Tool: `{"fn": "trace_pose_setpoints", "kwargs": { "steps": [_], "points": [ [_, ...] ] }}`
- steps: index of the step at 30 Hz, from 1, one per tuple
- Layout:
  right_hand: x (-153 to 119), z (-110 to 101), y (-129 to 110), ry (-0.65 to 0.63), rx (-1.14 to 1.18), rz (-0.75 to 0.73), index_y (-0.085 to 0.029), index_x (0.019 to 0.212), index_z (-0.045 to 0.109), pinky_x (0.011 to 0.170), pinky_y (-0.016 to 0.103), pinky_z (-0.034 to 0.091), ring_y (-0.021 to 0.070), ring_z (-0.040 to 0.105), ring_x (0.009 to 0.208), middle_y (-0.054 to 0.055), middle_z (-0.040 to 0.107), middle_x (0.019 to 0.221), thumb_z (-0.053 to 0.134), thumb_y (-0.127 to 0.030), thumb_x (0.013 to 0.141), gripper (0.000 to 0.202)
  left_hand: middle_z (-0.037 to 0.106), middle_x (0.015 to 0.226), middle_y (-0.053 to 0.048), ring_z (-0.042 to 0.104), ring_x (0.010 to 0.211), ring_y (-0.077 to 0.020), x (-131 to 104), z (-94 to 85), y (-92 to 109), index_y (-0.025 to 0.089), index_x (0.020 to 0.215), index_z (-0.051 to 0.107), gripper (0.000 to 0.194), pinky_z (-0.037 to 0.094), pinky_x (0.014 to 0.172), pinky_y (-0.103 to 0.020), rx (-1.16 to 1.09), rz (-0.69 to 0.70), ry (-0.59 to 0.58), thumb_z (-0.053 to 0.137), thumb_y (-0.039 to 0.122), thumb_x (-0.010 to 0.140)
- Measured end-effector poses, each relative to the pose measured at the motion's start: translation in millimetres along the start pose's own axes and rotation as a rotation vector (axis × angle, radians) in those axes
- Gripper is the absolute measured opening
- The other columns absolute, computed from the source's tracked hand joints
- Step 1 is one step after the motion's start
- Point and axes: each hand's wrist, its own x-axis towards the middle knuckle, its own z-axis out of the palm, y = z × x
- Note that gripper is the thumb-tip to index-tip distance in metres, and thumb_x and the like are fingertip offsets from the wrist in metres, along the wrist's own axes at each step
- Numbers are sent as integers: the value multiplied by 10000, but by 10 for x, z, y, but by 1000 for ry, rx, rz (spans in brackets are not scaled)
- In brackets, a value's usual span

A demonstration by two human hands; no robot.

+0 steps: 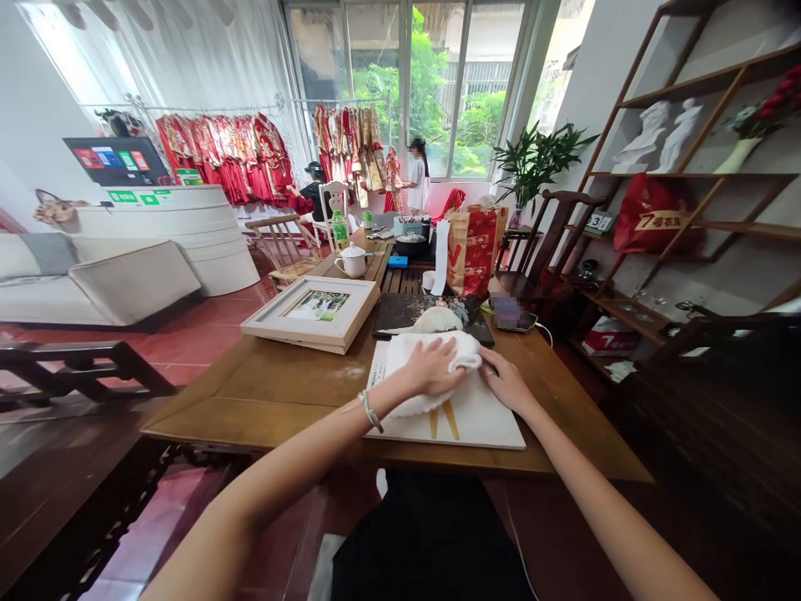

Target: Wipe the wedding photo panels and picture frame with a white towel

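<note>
On the wooden table (263,392) lies a white board (494,421) with yellow-brown strips near its front edge. A bunched white cloth (416,401) covers much of the board. My left hand (436,367), with a bracelet at the wrist, lies flat on the cloth, fingers spread. At the cloth's right side, my right hand (502,377) rests by the board with its thumb and fingers apart; whether it holds the board's edge cannot be made out. Behind the cloth sits a dark panel (391,313) with a pale shape across it.
Stacked white picture frames (313,309) lie at the left, below a lidded white cup (354,261). A red-and-tan paper bag (474,250) stands at the back right, near a phone (511,313) with a white cable. Two people are in the background.
</note>
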Motion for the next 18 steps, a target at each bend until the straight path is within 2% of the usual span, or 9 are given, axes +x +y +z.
{"fn": "trace_pose_setpoints", "kwargs": {
  "steps": [2, 4, 8, 11, 14, 16, 18],
  "points": [
    [-7, 1, -33, 6, -27, 13, -190, 1073, 649, 1045, 443, 327, 234, 498, 1190, 93, 602, 1215, 459, -200, 770, 358, 378, 1402, -65, 324, 1278, -242, -80, -60, -207, 186, 1305, 390, 434, 295, 1012, -449, -6, 32, 10, 261, 361, 929],
    [-11, -1, -52, 13, -30, 20, -203, 1074, 647, 1053, 445, 318, 226, 497, 1192, 84, 603, 1213, 461, -186, 773, 354, 392, 1391, -60, 309, 1285, -219, -202, -98, -376, 180, 1305, 382, 421, 277, 1029, -420, -5, 46, 26, 251, 332, 935],
    [-16, 2, -59, 25, -19, 13, -217, 1064, 650, 1054, 462, 317, 228, 500, 1188, 72, 606, 1207, 463, -167, 773, 349, 323, 1428, -81, 226, 1323, -225, -486, -79, -557, 153, 1314, 382, 437, 208, 1075, -394, -2, 44, 58, 266, 331, 932],
    [-16, 9, -53, 31, -12, 10, -225, 1053, 654, 1047, 462, 329, 227, 501, 1186, 64, 609, 1204, 463, -163, 772, 346, 265, 1445, -116, 201, 1329, -261, -710, -48, -542, 121, 1222, 491, 429, 194, 1087, -394, 4, 6, 82, 285, 348, 922],
    [-13, 11, -50, 32, -12, 3, -228, 1053, 653, 1045, 463, 332, 223, 502, 1184, 59, 612, 1199, 462, -157, 771, 348, 270, 1434, -130, 212, 1322, -274, -915, -69, -446, 123, 1184, 525, 403, 213, 1083, -398, 5, 48, 63, 346, 338, 895],
    [-12, 7, -56, 28, -23, 6, -217, 1056, 653, 1047, 463, 329, 225, 501, 1185, 66, 611, 1200, 459, -151, 768, 353, 257, 1438, -131, 200, 1325, -283, -994, -98, -403, 132, 1171, 539, 386, 218, 1080, -405, 6, 73, 39, 385, 326, 875],
    [-11, 0, -66, 20, -34, 13, -206, 1063, 650, 1050, 464, 326, 229, 498, 1189, 76, 607, 1206, 456, -148, 769, 357, 237, 1451, -117, 173, 1331, -303, -995, -110, -417, 152, 1153, 560, 375, 197, 1081, -441, 19, 40, 25, 391, 339, 874]
  ]
}}
